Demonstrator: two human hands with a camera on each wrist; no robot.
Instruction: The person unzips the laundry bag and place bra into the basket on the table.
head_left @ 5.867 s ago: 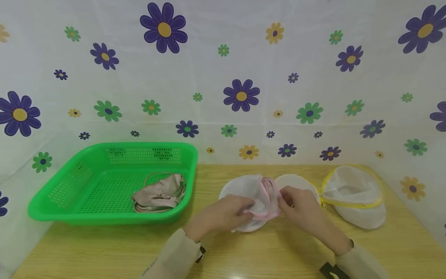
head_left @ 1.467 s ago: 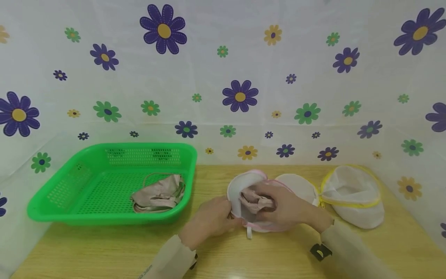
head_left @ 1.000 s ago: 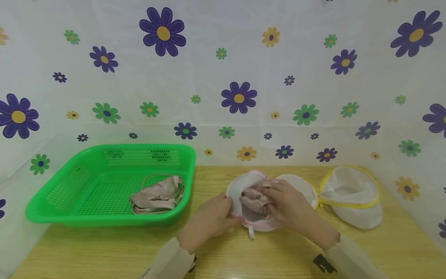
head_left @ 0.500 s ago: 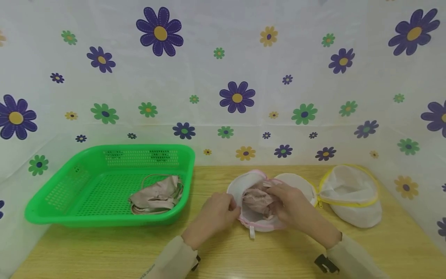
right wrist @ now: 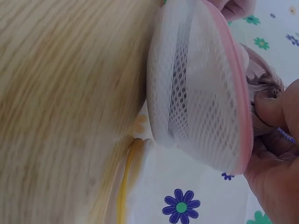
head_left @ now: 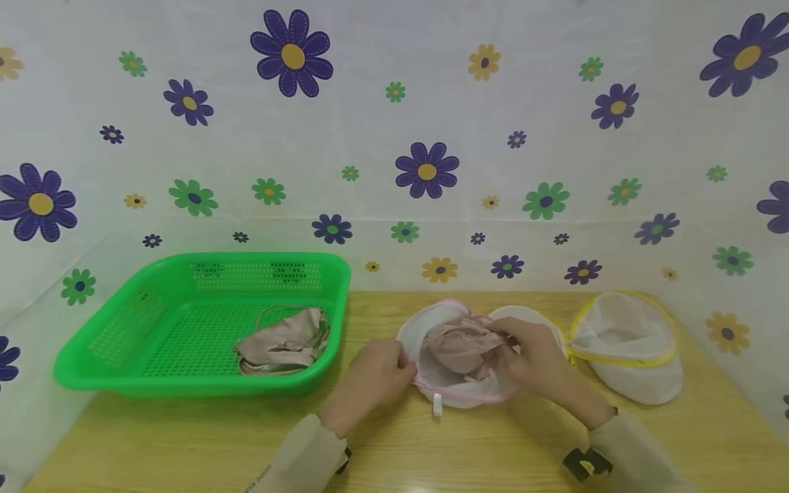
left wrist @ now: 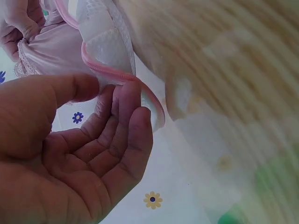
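Observation:
A round white mesh laundry bag with a pink zipped rim stands unzipped on the table, its mouth facing up. Inside lies a dusty-pink satin garment, crumpled, with lace trim showing in the left wrist view. My left hand pinches the left side of the rim between thumb and fingers, seen close in the left wrist view at the pink zipper edge. At the bag's right side, my right hand pinches a gathered part of the garment, thumb and fingers curled on the satin above the rim.
On the left, a green perforated basket holds a second satin garment with a thin strap. Behind my right hand lies another white mesh bag with yellow zipper edging, opened out. A flowered white sheet hangs behind the wooden table.
The bag's mouth has been spread wide since the earliest frame. My right hand has moved from inside the bag to its right side, and the garment now looks more spread out.

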